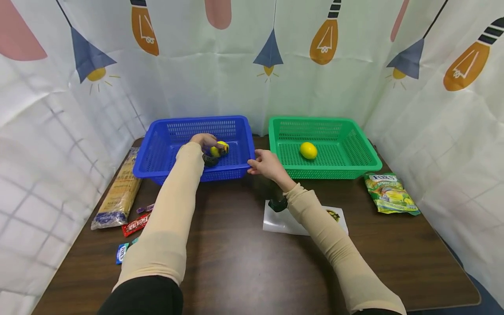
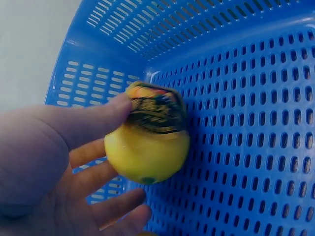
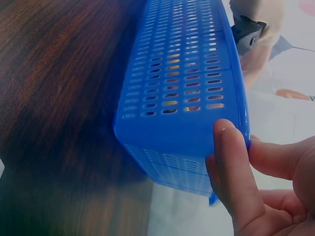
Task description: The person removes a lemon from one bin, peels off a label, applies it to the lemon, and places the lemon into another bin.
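Observation:
Inside the blue basket (image 1: 165,148), my left hand (image 1: 205,140) holds a yellow lemon (image 2: 147,155) that bears a dark label (image 2: 156,114) with gold print. In the left wrist view the thumb presses on the label while the fingers lie behind and below the fruit, partly hidden by it. My right hand (image 1: 269,165) pinches the basket's rim at its front right corner, thumb on one side and fingers (image 3: 234,157) on the other. A second lemon (image 1: 308,150), with no label visible, lies in the green basket (image 1: 327,173) to the right.
A white sheet (image 1: 289,224) with a dark round sticker (image 1: 333,215) lies under my right forearm. Left on the table are a long noodle-like pack (image 1: 120,188), a red wrapper (image 1: 135,224) and a blue wrapper (image 1: 122,253). A green Fox's bag (image 1: 391,194) lies at right. Curtains enclose the table.

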Action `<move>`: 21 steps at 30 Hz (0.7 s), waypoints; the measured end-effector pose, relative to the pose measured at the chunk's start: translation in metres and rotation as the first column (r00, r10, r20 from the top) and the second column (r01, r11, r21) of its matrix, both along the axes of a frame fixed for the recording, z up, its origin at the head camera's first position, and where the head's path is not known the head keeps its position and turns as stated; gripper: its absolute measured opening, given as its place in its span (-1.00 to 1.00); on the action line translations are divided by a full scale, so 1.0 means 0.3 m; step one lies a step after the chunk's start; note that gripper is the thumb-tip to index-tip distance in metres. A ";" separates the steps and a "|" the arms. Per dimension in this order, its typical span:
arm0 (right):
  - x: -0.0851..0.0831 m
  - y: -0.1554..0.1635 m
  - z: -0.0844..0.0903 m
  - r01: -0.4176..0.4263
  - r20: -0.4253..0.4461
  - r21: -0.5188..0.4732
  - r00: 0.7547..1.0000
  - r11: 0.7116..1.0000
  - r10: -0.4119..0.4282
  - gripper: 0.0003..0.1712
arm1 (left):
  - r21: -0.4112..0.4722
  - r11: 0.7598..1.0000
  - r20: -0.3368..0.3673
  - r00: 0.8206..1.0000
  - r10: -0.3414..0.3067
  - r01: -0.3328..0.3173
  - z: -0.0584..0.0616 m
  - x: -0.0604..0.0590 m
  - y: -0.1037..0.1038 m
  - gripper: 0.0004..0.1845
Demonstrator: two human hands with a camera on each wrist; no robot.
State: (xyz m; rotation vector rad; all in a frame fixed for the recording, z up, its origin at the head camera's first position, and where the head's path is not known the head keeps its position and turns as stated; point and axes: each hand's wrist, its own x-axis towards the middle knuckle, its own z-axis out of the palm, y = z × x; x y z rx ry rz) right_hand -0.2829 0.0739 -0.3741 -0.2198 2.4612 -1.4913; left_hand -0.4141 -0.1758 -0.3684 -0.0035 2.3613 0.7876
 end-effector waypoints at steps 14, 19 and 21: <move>0.093 0.093 0.039 -0.065 -0.226 0.342 0.963 0.937 0.149 -0.31 | 0.094 0.973 -0.358 0.919 -0.165 0.211 0.188 0.150 0.051 -0.27; 0.155 0.146 0.062 -0.104 -0.304 0.405 0.922 0.908 0.241 -0.46 | 0.163 0.952 -0.492 0.857 -0.151 0.261 0.225 0.293 0.079 -0.34; 0.181 0.163 0.059 -0.123 -0.321 0.422 0.906 0.898 0.275 -0.49 | 0.165 0.941 -0.535 0.828 -0.165 0.294 0.220 0.362 0.089 -0.39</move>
